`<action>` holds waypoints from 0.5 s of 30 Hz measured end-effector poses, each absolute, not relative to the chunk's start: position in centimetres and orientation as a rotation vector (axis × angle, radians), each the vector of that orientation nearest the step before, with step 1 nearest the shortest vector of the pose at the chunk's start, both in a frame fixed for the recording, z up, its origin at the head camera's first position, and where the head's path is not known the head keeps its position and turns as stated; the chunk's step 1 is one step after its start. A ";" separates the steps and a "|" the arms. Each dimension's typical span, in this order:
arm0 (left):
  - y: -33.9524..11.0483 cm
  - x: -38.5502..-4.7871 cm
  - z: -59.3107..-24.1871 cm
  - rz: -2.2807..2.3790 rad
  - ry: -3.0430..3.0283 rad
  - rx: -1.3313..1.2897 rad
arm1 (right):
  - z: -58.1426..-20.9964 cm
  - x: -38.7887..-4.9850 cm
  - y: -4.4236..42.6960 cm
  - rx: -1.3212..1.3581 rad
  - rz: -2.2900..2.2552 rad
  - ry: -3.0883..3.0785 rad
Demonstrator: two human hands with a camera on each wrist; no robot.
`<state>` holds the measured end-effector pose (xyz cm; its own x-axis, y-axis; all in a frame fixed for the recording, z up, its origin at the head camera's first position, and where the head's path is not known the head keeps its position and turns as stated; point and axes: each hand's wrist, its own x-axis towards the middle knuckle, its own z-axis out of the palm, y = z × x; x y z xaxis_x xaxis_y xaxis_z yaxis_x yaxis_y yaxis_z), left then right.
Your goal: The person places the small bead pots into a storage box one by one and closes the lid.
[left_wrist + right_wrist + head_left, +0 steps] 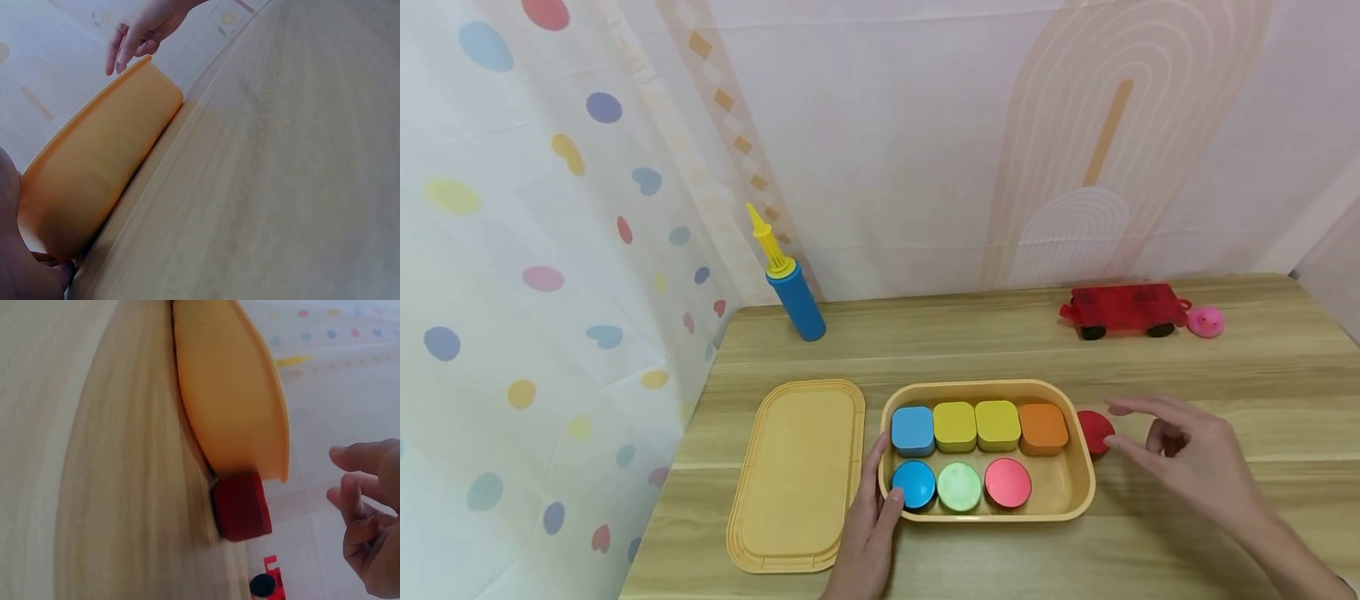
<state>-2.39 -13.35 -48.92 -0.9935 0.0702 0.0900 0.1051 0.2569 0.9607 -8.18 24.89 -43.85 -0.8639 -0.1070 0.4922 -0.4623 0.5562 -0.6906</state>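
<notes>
A yellow plastic box [985,514] without its lid sits on the table. Its back row has a blue square block [913,430], two yellow ones [955,425] and an orange one [1042,428]. In front are round pieces: blue [914,485], green [959,487] and pink-red [1008,482]. My left hand [869,533] grips the box's left end, thumb at the rim, fingers along the outer wall. A dark red round piece [240,507] stands outside the box's right end. Near it, my right hand [1195,454] hovers with thumb and forefinger spread, holding nothing.
The flat yellow lid [797,475] lies left of the box. Toward the back stand a blue and yellow hand pump [797,300], a red toy wagon [1123,307] and a small pink toy [1206,322]. A patterned cloth hangs behind the wooden table [925,333].
</notes>
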 end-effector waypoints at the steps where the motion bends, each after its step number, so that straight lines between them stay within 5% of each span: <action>1: -13.4 -2.4 -48.9 -1.892 -2.469 -0.169 | -44.0 -8.3 25.1 0.462 1.220 -2.412; 15: -13.3 -2.4 -48.6 -1.912 -2.488 -0.122 | -45.1 -9.7 26.2 0.518 1.105 -2.634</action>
